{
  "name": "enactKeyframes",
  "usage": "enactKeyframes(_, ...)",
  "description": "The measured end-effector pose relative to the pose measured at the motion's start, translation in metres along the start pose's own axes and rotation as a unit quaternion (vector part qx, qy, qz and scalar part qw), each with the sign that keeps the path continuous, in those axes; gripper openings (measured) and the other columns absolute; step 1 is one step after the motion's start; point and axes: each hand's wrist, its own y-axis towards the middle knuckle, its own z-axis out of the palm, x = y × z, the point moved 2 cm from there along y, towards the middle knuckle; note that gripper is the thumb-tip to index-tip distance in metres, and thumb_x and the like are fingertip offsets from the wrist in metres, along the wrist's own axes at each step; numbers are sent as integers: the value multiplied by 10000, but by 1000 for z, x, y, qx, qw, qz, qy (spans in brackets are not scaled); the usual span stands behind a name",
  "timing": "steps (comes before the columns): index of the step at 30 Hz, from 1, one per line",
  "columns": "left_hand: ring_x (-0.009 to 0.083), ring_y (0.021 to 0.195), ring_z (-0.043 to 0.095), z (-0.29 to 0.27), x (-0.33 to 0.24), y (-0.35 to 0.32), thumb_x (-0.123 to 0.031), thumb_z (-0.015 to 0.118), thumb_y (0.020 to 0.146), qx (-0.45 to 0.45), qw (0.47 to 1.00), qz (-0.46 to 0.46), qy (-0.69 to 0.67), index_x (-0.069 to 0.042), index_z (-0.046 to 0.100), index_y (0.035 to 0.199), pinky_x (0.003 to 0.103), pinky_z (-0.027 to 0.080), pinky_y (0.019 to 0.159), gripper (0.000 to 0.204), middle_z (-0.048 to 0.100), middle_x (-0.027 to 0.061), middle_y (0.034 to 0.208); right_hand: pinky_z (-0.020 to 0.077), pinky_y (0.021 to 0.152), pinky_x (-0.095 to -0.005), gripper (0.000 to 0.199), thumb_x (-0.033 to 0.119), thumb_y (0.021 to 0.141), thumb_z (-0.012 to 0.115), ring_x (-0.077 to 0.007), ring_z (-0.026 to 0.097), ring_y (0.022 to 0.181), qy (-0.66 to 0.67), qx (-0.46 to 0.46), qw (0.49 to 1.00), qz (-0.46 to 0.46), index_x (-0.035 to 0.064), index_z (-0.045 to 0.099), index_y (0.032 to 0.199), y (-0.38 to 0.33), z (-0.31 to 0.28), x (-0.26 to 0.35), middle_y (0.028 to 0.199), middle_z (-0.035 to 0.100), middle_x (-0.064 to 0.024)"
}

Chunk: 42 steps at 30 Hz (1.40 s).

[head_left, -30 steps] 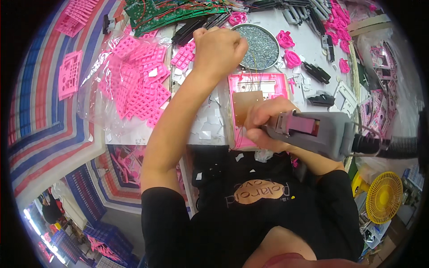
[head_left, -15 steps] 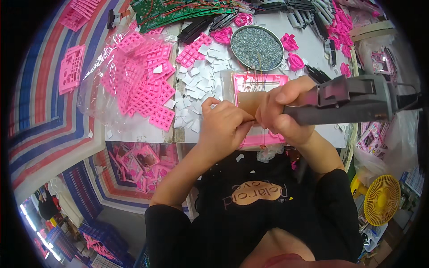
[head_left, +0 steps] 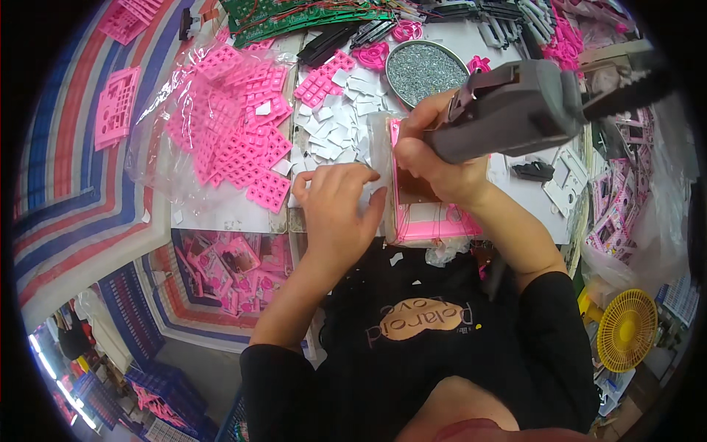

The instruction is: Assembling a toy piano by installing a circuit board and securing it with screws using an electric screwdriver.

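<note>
My right hand (head_left: 451, 168) is wrapped round a dark grey power screwdriver (head_left: 508, 110), which hangs over the pink plastic casing (head_left: 431, 229). Its tip is hidden. Inside the casing lies a brown board (head_left: 417, 186), partly covered by my hand, and thin wires show at the near edge. To the left of the casing, my left hand (head_left: 330, 202) hovers with thumb and fingers apart, holding nothing visible. Just beyond it is a heap of small white pieces (head_left: 331, 136). A round dish (head_left: 388, 78) full of small metal screws (head_left: 426, 72) stands behind the casing.
Pink keypad sheets (head_left: 236, 125) in clear plastic lie to the left. Green circuit boards (head_left: 294, 23) and black parts line the back. A white panel (head_left: 565, 181) and a small black part (head_left: 533, 172) rest at right. A yellow fan (head_left: 627, 330) stands lower right.
My left hand has drawn back leftward from the casing, and its fingers have spread. My right hand has shifted up and left with the screwdriver, uncovering the white panel at right.
</note>
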Motion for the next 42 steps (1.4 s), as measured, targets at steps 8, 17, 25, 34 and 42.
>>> enactKeyframes(8,243,912,577,3,-33,-18,-241,832,728,102,991,80,-44,-141,655,852,459,310,873,239,626,14,876,465,627,-242,247,-33,828,763,-85,585,707,-17,-23,1000,6,39,604,1002,2,3,-3,843,636,-33)
enactKeyframes(17,223,878,578,37,-57,-38,-235,843,736,117,985,119,-31,-149,664,852,457,313,873,230,609,19,846,517,668,-299,467,25,878,741,-136,610,724,74,11,997,31,6,523,1291,12,-30,14,838,643,-82)
enactKeyframes(25,160,667,539,16,-30,-19,-6,754,845,129,967,-77,-208,-22,668,917,266,425,594,114,632,58,900,522,902,-360,514,59,839,758,-211,611,1018,-215,48,966,136,46,594,1326,-49,-71,21,1112,714,-78)
enactKeyframes(34,115,604,512,12,-12,-9,-46,727,878,207,921,-220,-247,-8,693,977,271,427,584,111,649,70,886,544,754,-363,253,26,820,733,-272,646,917,-316,188,929,37,54,687,1068,-51,-55,20,961,702,-81)
enactKeyframes(42,189,649,587,17,-21,-5,-15,750,825,120,985,31,-120,-78,701,1029,291,476,593,219,651,68,932,537,652,-370,298,19,822,718,-272,667,729,-244,199,945,91,48,649,1110,-60,-47,13,934,681,-99)
